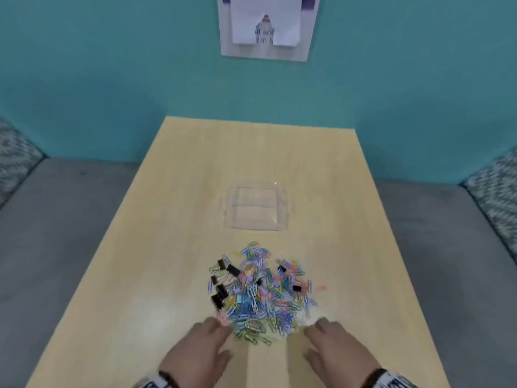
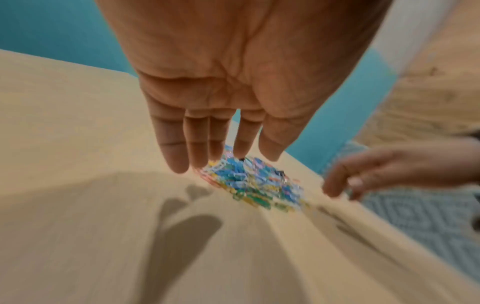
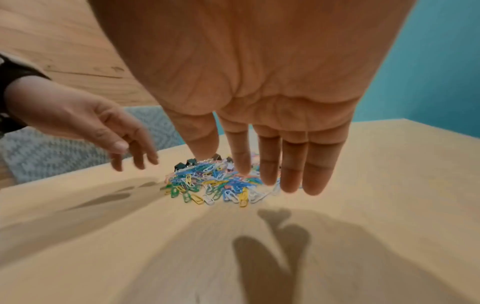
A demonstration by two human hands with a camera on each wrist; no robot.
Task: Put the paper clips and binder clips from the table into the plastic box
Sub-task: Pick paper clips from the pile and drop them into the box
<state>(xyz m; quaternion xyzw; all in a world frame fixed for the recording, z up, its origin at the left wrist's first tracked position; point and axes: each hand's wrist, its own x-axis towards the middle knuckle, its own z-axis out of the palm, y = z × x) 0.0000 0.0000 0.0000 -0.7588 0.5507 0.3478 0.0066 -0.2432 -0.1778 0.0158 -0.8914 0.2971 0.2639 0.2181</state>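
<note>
Paper clips [image 1: 263, 295], assorted colours (blue, green, yellow, pink, purple, white), lie in one loose heap at lower centre of the head view, resting on the table [image 1: 140, 275]. Binder clips [image 1: 221, 296], black, sit mixed into the same heap, most along its left edge, a few toward its right side. One pink clip lies apart, just right of the heap. Plastic box [image 1: 256, 207], clear and shallow, divided by a cross wall into two compartments, stands at mid-frame above the heap, near it but not touching; nothing shows inside it. Left hand [image 1: 195, 357], bottom centre-left, palm down above the table, fingers straight and relaxed, holding nothing, fingertips at the heap's lower left edge; whether they touch the clips cannot be told. Right hand [image 1: 340, 351], bottom centre-right, likewise flat, fingers extended and empty, tips just beside the heap's lower right edge. Table, light wood, set against a teal wall [image 1: 112, 79]. Printed sheet [image 1: 268, 26] pinned at top centre. Grey seat [image 1: 56, 233] with patterned cushions [image 1: 14, 155] at both frame edges.
</note>
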